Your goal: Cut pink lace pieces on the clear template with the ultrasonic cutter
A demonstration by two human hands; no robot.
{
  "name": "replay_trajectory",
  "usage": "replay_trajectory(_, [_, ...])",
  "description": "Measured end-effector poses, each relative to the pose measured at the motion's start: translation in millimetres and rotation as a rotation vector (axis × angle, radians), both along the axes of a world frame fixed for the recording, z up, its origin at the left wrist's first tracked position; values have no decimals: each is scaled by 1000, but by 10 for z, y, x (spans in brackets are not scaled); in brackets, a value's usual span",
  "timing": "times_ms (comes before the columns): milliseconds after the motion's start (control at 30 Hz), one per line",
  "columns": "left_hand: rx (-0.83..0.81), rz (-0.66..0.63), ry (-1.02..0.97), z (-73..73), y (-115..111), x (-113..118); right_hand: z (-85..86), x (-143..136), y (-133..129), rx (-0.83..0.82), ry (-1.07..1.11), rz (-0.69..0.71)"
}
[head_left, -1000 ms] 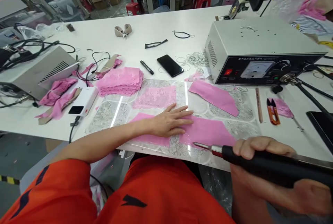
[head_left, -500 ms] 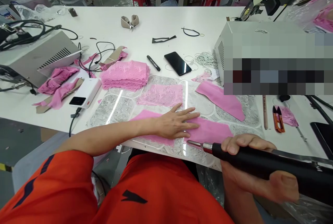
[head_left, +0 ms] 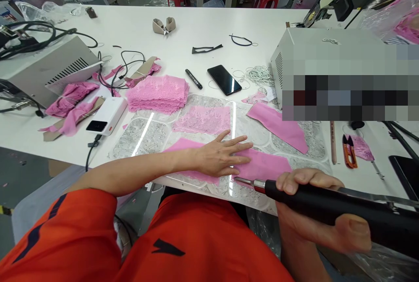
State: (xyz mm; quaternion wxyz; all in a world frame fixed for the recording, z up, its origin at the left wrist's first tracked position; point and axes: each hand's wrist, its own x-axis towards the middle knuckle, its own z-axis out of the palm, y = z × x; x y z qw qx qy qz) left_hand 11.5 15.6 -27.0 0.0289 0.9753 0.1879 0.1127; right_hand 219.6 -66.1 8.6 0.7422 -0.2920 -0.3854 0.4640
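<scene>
Closest in, the right hand (head_left: pixel 322 216) is wrapped tight around a black cutting wand (head_left: pixel 340 210), its metal tip right at the near edge of the pink fabric piece (head_left: pixel 262 165). The left hand (head_left: pixel 220 156) lies flat on that fabric, fingers spread, probably pinning it to the clear mat (head_left: pixel 147 131) so it can't slide. Further back sit a lace stack (head_left: pixel 159 93), a phone (head_left: pixel 224 80) and a marker (head_left: pixel 194 79), clear of the cutting area.
</scene>
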Motion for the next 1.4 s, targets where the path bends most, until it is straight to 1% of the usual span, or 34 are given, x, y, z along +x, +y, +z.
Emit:
replay_trajectory(133, [3,1,0,1,-4,1,17,-1,-2,-9,-15,-10])
replay_trajectory(333, [16,-8,-37,-9,-14,-2,-10,-27,10,32,-28,-7])
replay_trajectory(667, [-7,10,-14,7,-41,-12,0,-38,-26,-35,-58,-31])
replay_trajectory(800, [-27,3,-24,14,-47,-17,12,-63,-41,-21,-54,-23])
replay_trajectory(967, [-56,10,-6,20,-55,1,-15,-54,-57,21,-84,11])
replay_trajectory(1067, [-86,19,-15,73,-49,-19,-26,-34,-62,29,-92,29])
replay_trajectory(1167, [-135,19,-84,182,-50,-148,-19,-11,-66,25,-94,37])
replay_trajectory(1267, [-234,-3,-156,275,-96,-384,-4,-1,-71,25,-74,31])
replay_trajectory(1333, [-288,-30,-170,292,-157,-550,5,-15,-74,17,-61,27])
replay_trajectory(1400, [-316,-62,-153,273,-230,-680,10,-47,-78,-7,-52,26])
